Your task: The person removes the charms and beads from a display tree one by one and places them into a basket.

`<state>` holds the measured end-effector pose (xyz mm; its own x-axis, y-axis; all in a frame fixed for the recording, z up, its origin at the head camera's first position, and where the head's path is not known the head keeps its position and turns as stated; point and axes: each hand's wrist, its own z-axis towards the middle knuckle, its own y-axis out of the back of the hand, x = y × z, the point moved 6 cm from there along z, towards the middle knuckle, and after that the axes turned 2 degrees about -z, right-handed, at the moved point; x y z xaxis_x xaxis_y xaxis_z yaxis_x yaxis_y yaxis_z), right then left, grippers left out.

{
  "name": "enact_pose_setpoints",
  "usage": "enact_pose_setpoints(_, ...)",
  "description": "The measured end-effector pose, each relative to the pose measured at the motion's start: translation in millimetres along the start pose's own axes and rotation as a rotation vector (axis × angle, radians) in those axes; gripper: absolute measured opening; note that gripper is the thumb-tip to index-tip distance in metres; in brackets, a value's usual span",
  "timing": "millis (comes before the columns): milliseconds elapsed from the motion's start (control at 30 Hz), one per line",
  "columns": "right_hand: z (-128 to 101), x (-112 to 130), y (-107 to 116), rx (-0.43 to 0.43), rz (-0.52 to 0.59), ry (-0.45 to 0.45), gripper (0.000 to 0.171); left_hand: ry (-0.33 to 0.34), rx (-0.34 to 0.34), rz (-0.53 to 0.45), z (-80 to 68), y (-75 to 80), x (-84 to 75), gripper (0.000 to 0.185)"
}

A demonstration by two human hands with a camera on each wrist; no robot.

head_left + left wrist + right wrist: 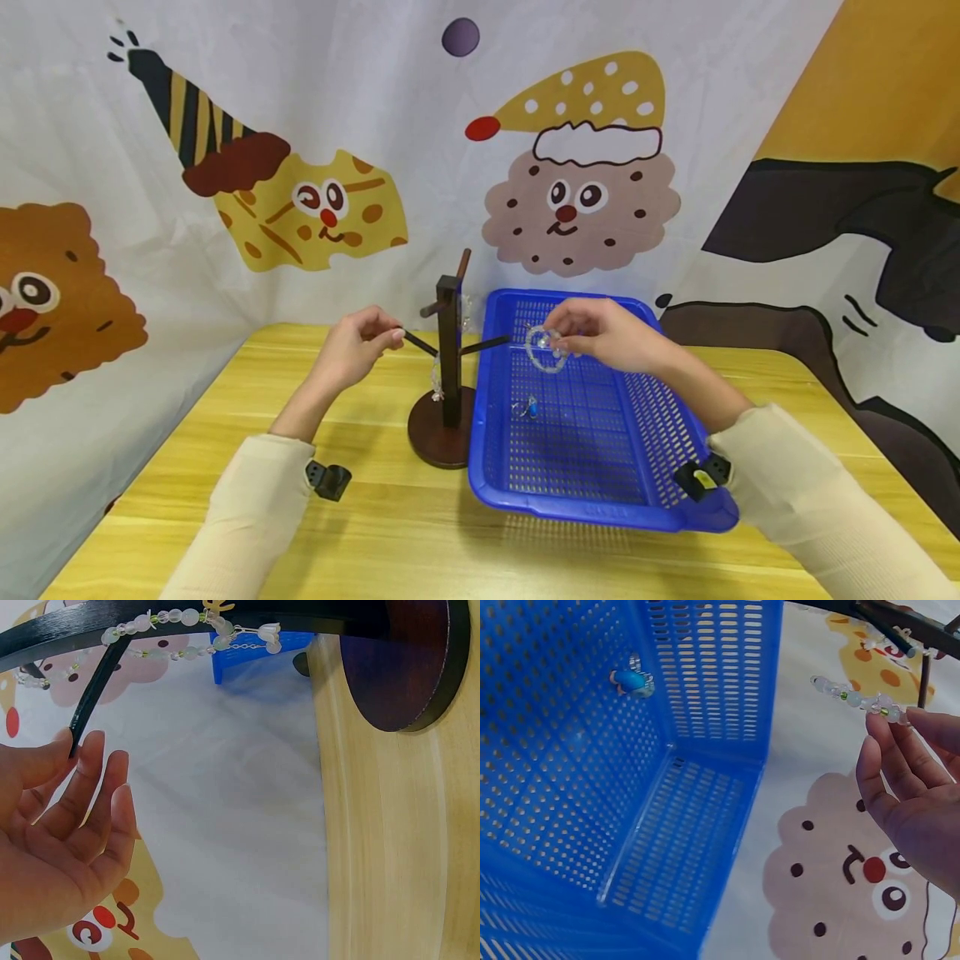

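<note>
Bead bracelet (545, 348), frame centre, above blue basket (678, 467): we pinch it w/ right hand (600, 333). Left hand (358, 343) pinches a peg of the wooden stand (448, 367), centre-left. Small blue trinket (531, 408) on basket floor.

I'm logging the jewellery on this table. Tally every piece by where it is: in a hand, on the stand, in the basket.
Bead bracelet held in the right hand: 1
Bead bracelets hanging on the wooden stand: 2, at and
Small blue piece lying in the blue basket: 1
Total: 4
</note>
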<state>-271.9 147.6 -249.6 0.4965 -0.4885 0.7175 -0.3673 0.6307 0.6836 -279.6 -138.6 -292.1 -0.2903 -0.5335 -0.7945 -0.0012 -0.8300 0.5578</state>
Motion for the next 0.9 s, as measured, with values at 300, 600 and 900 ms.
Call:
enact_pose_setpoints(300, -2, -19, -4, 0.000, 0.006, -0.023, 0.018, 0.002, -0.006, -0.003, -0.7, 0.5, 0.0, 0.015)
enact_pose_setpoints(600, -2, -44, -13, 0.028, 0.022, -0.081, 0.015, -0.013, -0.008, 0.001, 0.0, -1.1, -0.3, 0.014)
enact_pose_setpoints(900, -3, -64, -19, 0.056, 0.020, -0.106, 0.012, -0.024, -0.012, 0.000, -0.2, -0.4, -1.4, 0.013)
